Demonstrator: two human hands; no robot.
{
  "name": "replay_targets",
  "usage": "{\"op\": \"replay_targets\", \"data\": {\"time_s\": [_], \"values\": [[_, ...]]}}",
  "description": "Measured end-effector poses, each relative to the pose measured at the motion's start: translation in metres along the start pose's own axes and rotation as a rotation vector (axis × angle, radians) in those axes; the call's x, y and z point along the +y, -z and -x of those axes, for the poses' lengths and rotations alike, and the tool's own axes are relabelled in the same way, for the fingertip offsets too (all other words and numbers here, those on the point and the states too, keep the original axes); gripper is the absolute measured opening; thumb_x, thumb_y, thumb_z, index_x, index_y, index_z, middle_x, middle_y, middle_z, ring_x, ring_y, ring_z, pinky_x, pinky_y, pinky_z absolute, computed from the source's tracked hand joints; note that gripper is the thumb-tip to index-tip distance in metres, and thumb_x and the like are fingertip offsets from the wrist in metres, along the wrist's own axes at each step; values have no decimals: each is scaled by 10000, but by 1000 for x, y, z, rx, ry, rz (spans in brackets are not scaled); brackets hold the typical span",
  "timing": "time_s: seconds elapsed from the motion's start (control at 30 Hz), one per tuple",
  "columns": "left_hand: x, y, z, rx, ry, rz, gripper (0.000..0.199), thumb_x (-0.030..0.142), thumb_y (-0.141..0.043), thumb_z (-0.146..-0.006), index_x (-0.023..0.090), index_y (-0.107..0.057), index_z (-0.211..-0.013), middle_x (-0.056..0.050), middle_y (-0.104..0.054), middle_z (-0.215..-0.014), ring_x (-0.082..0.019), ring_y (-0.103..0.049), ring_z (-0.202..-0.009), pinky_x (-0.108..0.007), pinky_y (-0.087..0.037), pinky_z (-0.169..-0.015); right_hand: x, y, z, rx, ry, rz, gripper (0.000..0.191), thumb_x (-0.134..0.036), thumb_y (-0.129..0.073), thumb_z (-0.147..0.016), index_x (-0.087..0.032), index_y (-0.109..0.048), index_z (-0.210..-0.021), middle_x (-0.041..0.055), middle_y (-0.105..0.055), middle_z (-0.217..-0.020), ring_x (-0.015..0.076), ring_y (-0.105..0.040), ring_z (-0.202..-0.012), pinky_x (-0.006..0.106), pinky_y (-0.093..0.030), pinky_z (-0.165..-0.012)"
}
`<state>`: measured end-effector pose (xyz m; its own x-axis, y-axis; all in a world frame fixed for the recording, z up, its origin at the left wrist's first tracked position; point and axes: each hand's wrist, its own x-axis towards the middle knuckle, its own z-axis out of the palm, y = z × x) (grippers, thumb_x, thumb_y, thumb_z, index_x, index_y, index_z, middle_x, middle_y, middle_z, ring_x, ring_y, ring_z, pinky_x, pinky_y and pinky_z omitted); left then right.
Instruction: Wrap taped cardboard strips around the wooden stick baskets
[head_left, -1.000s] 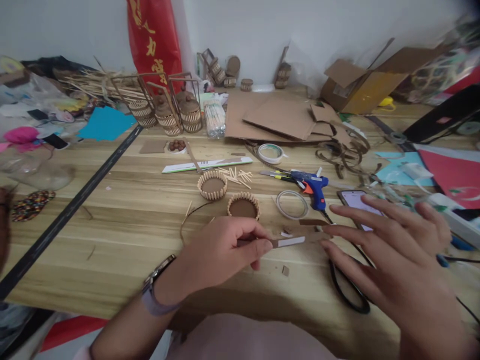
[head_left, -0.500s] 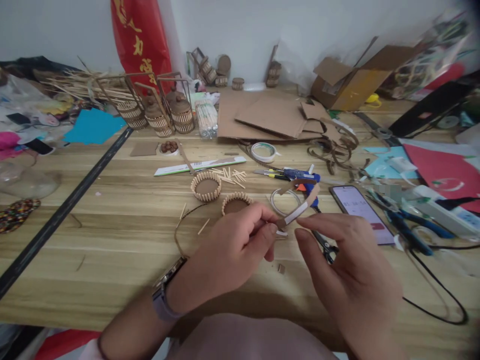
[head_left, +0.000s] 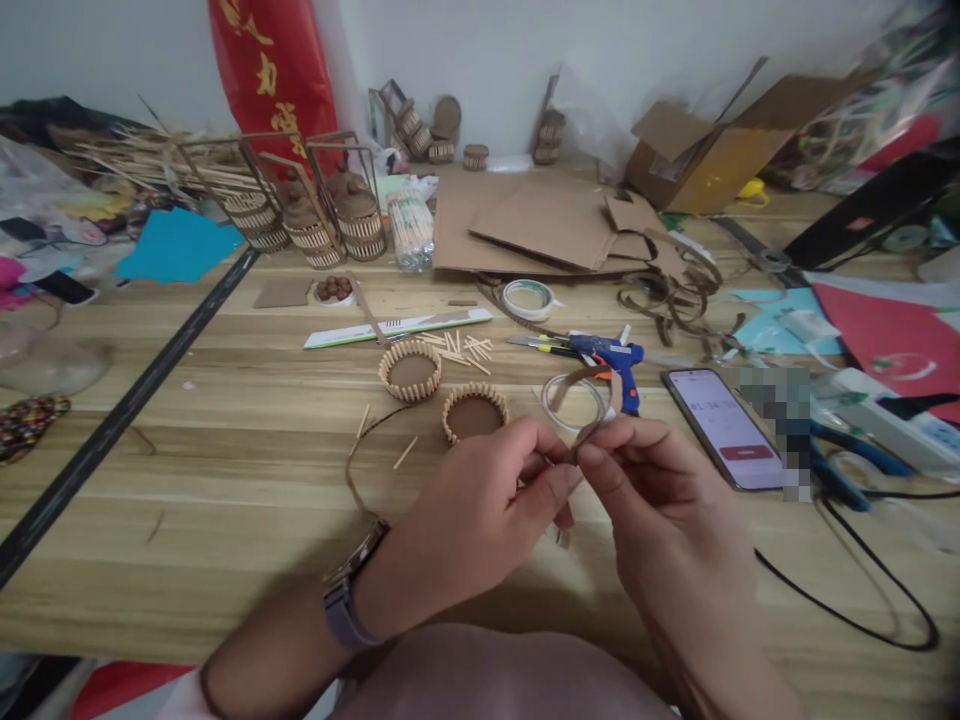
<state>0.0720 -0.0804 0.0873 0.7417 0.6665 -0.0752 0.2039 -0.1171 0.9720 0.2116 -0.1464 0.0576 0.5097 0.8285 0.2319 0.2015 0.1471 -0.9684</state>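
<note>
My left hand (head_left: 480, 510), with a watch on its wrist, pinches a thin brown strip (head_left: 589, 374) between thumb and fingers. Touching it at the fingertips, my right hand (head_left: 667, 510) pinches the same strip, which curls up above both hands. Just beyond my left hand sits a round brown tray edged with short sticks (head_left: 474, 416). A second stick-edged tray (head_left: 410, 370) lies to its left. Behind my right hand are a roll of white tape (head_left: 551, 412) and a blue glue gun (head_left: 619, 352).
A phone (head_left: 724, 425) lies right of my right hand, near blue-handled pliers (head_left: 840, 480) and a black cable (head_left: 847, 628). Loose sticks (head_left: 476, 348), a utility knife (head_left: 536, 343) and cardboard sheets (head_left: 540, 235) lie farther back. Small stick baskets (head_left: 358, 225) stand at the back left.
My right hand has moved left and closed on the strip beside my left hand. The strip's white-backed part has turned and is now mostly hidden. The view has shifted slightly.
</note>
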Motion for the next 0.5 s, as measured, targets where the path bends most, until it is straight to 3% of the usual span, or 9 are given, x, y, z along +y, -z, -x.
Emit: {"op": "replay_targets", "data": {"time_s": [0.27,0.4,0.5], "values": [[-5,3,-5,44,28,33,112,273,-524,-953,190,-565,-892,26,-700,-697,-105,-661,-639,-186,-439,-571,6,2,-3,-40,53,66,63,-274,-685,-843,-260,-634,-878,-24,-691,-758,138,-654,-661,246,-525,-565],[-4,2,-3,83,5,-21,104,270,-510,-959,196,-565,-912,34,-698,-697,-101,-655,-626,-185,-429,-560,7,10,-2,-43,188,343,30,-280,-625,-906,-277,-655,-906,-8,-695,-862,162,-662,-814,299,-519,-713],[-3,1,-2,106,-36,-122,108,253,-489,-964,200,-573,-920,34,-702,-708,-113,-659,-648,-202,-433,-587,2,13,0,-21,361,574,60,-246,-600,-918,-278,-650,-926,-3,-690,-867,164,-653,-811,301,-498,-702]]}}
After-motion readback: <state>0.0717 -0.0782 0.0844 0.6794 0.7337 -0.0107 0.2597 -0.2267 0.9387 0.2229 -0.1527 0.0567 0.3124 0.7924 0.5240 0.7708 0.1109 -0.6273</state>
